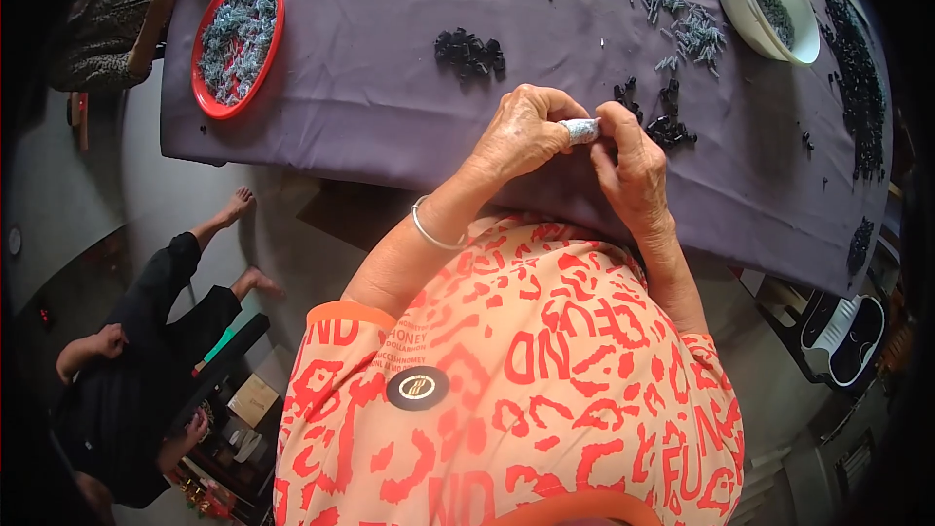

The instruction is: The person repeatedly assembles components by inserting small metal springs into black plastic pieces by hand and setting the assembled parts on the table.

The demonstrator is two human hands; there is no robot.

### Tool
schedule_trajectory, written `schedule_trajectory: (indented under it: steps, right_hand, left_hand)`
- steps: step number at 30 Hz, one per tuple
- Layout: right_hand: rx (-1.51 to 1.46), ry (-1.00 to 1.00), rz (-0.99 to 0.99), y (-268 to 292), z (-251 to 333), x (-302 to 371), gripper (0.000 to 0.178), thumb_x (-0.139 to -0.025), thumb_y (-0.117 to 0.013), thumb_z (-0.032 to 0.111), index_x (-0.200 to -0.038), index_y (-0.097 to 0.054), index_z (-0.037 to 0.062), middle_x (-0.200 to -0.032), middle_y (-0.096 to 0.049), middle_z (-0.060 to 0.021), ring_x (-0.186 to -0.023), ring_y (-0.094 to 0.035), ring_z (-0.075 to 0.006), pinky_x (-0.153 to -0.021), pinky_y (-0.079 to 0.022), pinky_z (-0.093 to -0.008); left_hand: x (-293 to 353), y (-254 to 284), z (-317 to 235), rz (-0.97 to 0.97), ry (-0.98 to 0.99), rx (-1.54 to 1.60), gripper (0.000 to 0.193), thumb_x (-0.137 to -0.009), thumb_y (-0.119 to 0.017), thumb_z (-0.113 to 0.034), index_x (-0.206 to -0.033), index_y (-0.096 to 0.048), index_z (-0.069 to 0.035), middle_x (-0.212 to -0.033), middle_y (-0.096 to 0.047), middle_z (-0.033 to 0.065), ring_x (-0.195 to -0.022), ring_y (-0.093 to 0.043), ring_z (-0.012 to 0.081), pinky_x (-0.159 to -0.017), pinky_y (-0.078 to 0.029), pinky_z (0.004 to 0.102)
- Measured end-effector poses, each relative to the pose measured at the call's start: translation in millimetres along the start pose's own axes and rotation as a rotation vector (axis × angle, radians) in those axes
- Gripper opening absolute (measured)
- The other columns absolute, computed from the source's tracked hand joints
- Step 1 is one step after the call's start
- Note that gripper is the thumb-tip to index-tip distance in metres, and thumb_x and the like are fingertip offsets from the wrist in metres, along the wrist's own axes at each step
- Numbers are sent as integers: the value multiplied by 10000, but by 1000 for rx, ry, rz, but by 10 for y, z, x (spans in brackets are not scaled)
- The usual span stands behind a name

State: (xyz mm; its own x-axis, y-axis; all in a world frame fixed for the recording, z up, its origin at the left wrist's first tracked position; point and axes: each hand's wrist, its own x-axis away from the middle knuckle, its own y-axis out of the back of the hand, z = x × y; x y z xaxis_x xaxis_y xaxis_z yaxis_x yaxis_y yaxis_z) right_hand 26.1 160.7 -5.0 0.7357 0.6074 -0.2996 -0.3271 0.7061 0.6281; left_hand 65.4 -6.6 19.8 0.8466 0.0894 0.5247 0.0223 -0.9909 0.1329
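Observation:
My left hand and my right hand meet fingertip to fingertip above the table's near edge. A whitish wrapping, like tape or a bandage, shows around the end of a left digit. The fingers of both hands are pinched together there; whatever sits between them is too small or hidden to name. Just beyond the right hand lies a loose cluster of small black pieces. Farther off, ahead of the left hand, is another small heap of black pieces.
A purple cloth covers the table. On it are a red tray of small grey pieces, a white bowl of thin grey pieces, scattered grey sticks and black pieces along the right. Another person's arm is far left; someone sits lower left.

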Motion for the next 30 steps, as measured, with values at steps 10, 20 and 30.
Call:
schedule_trajectory:
  steps: [10,20,30]
  right_hand:
    - [-102,178,47,-77,262,-290,435,-795,-647,185,-1182,-553,10,-1180,-577,-181,-1125,-536,-353,-962,-422,-440]
    - [-178,159,94,-331,61,-302,552,-915,-444,465,-1257,-511,37,-1234,-569,-161,-1199,-514,-329,-1033,-374,-449]
    - [-171,220,-71,-87,-36,-265,312,-771,-709,158,-1029,-628,4,-1085,-606,-141,-1021,-569,-314,-910,-450,-394]
  left_hand:
    - [-77,-7,290,-75,-305,-80,211,-629,-633,-12,-823,-633,71,-699,-638,47,-699,-553,84,-615,-482,289]
    - [-64,-108,400,-168,-253,8,200,-681,-654,-130,-787,-604,33,-682,-644,124,-667,-609,153,-582,-462,331]
    - [7,-259,297,-296,-650,-389,137,-785,-630,-108,-914,-612,-67,-865,-619,121,-775,-616,346,-652,-503,407]
